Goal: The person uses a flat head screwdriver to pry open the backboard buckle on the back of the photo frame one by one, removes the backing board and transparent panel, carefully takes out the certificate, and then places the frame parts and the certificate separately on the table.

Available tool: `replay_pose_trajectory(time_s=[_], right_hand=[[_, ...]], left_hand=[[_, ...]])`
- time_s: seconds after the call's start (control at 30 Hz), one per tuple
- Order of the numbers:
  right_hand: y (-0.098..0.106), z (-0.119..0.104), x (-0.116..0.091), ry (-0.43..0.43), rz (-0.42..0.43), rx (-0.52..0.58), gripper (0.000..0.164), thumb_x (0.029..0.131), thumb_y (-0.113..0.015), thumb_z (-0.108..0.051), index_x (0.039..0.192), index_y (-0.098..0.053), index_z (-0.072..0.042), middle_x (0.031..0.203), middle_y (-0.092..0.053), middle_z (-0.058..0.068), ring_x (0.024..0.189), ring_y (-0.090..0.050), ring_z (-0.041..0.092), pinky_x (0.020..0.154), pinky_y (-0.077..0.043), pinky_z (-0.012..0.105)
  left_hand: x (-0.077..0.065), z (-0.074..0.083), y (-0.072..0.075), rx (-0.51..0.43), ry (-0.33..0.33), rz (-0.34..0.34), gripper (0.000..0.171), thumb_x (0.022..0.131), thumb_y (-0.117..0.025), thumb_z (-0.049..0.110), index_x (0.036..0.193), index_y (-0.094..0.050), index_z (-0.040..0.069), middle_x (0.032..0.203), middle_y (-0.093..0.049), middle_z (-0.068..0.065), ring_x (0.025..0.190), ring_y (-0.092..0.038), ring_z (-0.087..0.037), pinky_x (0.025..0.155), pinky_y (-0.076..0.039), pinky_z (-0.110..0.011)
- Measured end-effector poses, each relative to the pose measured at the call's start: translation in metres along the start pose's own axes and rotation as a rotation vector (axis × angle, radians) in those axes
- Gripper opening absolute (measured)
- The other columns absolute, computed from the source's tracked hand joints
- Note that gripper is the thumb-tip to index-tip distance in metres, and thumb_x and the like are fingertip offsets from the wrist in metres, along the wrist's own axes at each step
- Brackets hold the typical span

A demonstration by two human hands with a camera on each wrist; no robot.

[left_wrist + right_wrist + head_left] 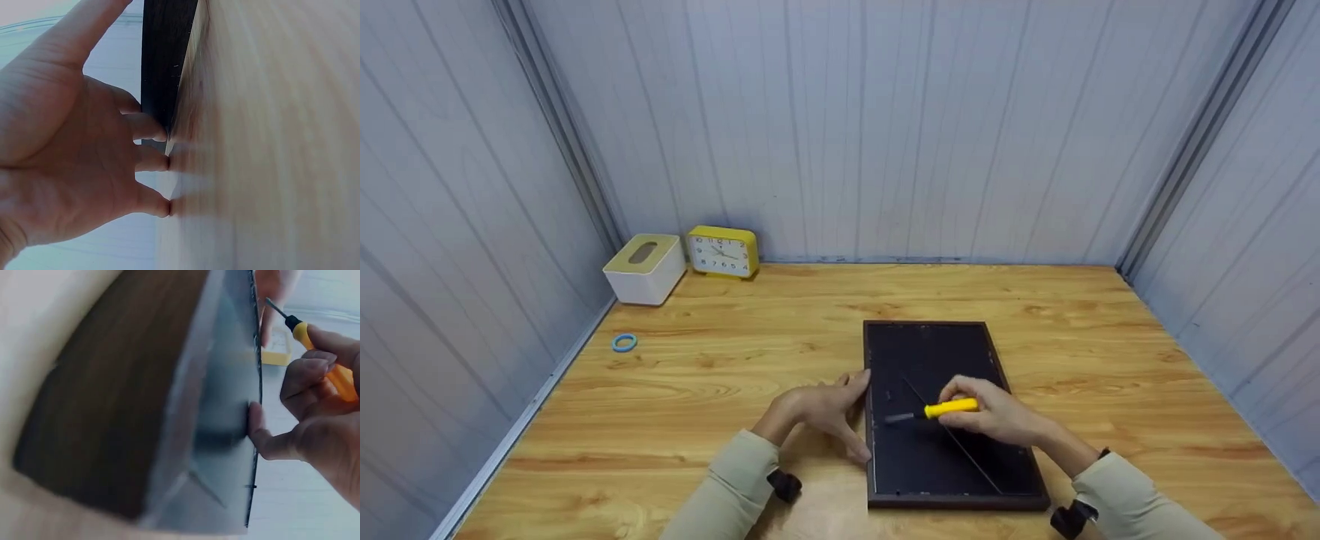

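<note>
A dark rectangular frame (930, 352) lies flat on the table with its black back panel facing up. A thin line runs diagonally across that panel. My right hand (994, 412) holds a screwdriver (952, 407) by its yellow handle above the panel, its shaft pointing left. In the right wrist view, the screwdriver (302, 333) sits between thumb and fingers, while one lower fingertip of that hand (320, 427) is right at the panel's surface. My left hand (832, 412) rests against the frame's left edge, thumb and fingers spread. Its fingertips reach the tabletop in the left wrist view.
A white tissue box (641, 281) with a yellowish lid stands at the back left, next to a yellow clock (724, 253). A small blue ring (624, 343) lies on the wooden table (720, 322) in front of them. Pale panel walls enclose the back and both sides.
</note>
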State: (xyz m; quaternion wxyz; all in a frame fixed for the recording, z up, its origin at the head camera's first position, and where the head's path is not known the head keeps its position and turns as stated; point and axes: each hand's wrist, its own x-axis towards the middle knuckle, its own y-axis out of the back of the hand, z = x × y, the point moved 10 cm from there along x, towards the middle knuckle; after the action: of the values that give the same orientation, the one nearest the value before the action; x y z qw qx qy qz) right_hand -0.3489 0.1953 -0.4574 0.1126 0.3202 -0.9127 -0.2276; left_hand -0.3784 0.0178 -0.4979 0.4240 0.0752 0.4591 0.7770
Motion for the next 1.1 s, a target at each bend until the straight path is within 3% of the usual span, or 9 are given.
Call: replay_pose_trajectory(time_s=[0.2, 0.43, 1.1], right_hand=[[0.002, 0.002, -0.003, 0.013, 0.078, 0.024, 0.015, 0.093, -0.073, -0.014, 0.104, -0.072, -0.004, 0.082, -0.063, 0.007, 0.059, -0.052, 0.008, 0.053, -0.045, 0.020], [0.004, 0.018, -0.007, -0.093, 0.164, 0.066, 0.026, 0.087, -0.080, -0.017, 0.109, -0.077, -0.004, 0.080, -0.069, 0.006, 0.055, -0.053, 0.010, 0.051, -0.045, 0.020], [0.000, 0.022, -0.004, -0.153, 0.156, 0.086, 0.027, 0.084, -0.082, -0.014, 0.108, -0.078, -0.003, 0.082, -0.070, 0.009, 0.054, -0.053, 0.011, 0.050, -0.044, 0.020]], left_hand=[[-0.001, 0.000, 0.001, -0.007, 0.004, -0.003, 0.132, 0.075, -0.086, 0.050, 0.160, 0.005, 0.005, 0.165, 0.001, -0.018, 0.149, 0.002, -0.043, 0.117, -0.005, -0.062], [-0.001, -0.002, 0.000, -0.024, 0.013, -0.006, 0.132, 0.075, -0.085, 0.050, 0.161, 0.006, 0.008, 0.165, 0.002, -0.020, 0.149, 0.004, -0.041, 0.117, -0.003, -0.062], [-0.003, -0.004, -0.002, -0.040, 0.016, -0.020, 0.130, 0.077, -0.084, 0.050, 0.161, 0.007, 0.009, 0.165, 0.004, -0.018, 0.150, 0.005, -0.040, 0.118, -0.004, -0.060]])
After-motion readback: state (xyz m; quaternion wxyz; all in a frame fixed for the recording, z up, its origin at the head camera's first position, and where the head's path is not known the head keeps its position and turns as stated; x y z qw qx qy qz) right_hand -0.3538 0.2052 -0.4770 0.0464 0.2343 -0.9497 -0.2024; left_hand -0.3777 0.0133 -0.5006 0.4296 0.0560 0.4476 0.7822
